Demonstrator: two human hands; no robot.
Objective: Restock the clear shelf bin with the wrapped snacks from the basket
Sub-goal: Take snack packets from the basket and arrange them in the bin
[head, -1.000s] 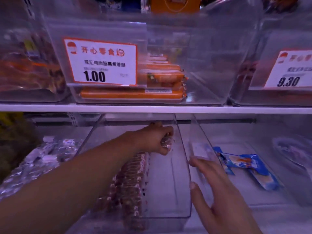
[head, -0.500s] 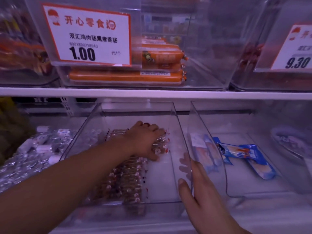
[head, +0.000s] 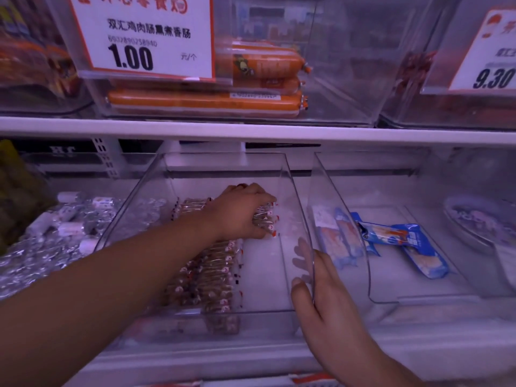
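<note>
Shelf bin (head: pixel 265 275): wrapped snacks (head: pixel 212 272) lie crosswise, left hand (head: pixel 243 210) gripping

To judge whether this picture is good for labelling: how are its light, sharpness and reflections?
Head view: dim, with a purple cast. Head view: the wide lens stretches the left forearm. Head view: the price label reads sharp, the silver packets at left are soft. Head view: the clear bin wall shows a pale ghost of the right hand.

Wrapped snacks (head: pixel 206 275) lie left inside clear bin (head: pixel 296 191).
</note>
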